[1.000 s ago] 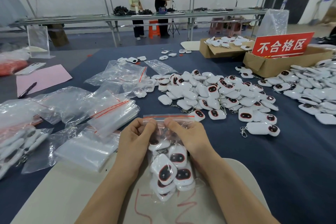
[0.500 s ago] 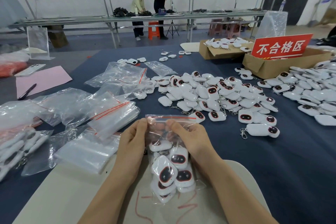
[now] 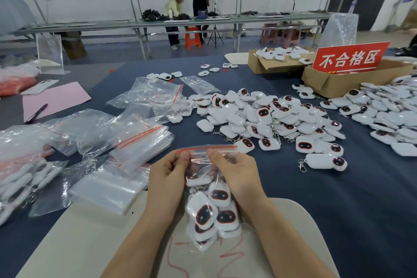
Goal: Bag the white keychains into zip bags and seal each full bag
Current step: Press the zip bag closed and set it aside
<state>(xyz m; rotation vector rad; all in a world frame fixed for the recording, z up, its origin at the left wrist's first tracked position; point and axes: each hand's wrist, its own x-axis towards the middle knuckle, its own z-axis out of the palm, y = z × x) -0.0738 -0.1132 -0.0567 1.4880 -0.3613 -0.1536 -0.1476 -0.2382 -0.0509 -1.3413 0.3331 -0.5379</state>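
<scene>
Now both hands pinch the zip bag [image 3: 200,166] near its top, left hand [image 3: 168,178] at the left corner, right hand [image 3: 237,176] nearer the middle. Its red zip strip [image 3: 207,148] runs 9 to 3 o'clock, just past the thumbs at 12. The white keychains [image 3: 204,213] inside sag toward 6, above the counter [image 3: 338,210]. I judge the left thumb nearest a strip end.

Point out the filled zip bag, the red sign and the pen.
filled zip bag [image 3: 212,210]: head view, bulging lower half.
red sign [image 3: 349,57]: head view, centre of face.
pen [image 3: 36,114]: head view, mid-barrel.
</scene>
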